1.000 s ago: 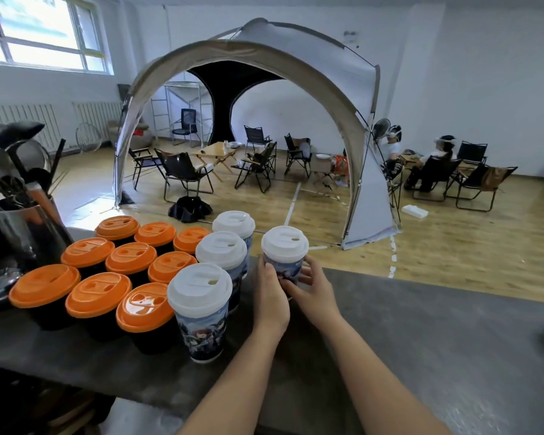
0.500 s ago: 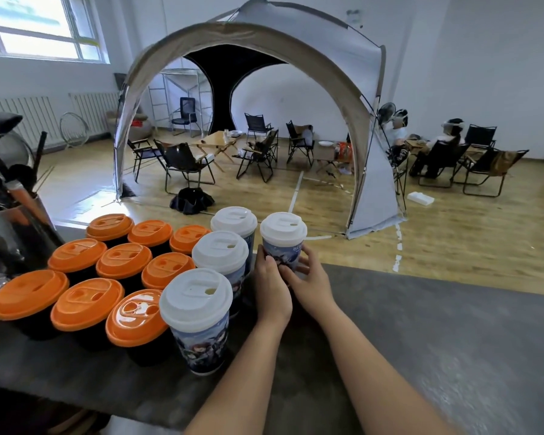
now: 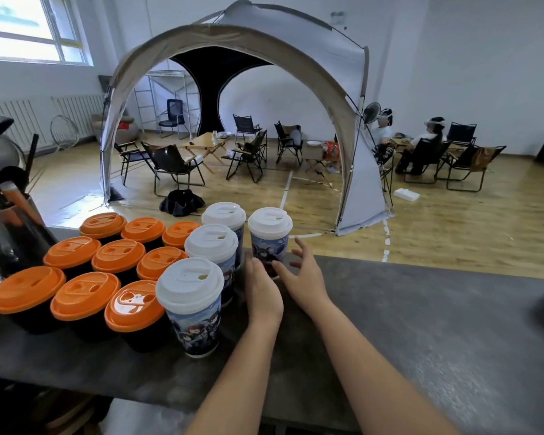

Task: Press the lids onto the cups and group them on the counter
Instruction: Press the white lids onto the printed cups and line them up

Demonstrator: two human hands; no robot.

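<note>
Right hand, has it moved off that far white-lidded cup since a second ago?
Yes. The right hand has opened and pulled back from the cup, toward the person; the cup stays beside the white-lidded row.

The scene is being viewed by one wide-angle head camera, held close above the counter (image 3: 421, 324) and aimed forward and down, toward the tent (image 3: 352, 89) beyond.

A grey arched tent (image 3: 296, 58) shelters folding chairs (image 3: 173, 164).

On the worktop (image 3: 421, 324) we had nine low cups (image 3: 76, 296) at left, four tall cups (image 3: 212, 246) just right of them, the tent (image 3: 352, 89) behind.
</note>
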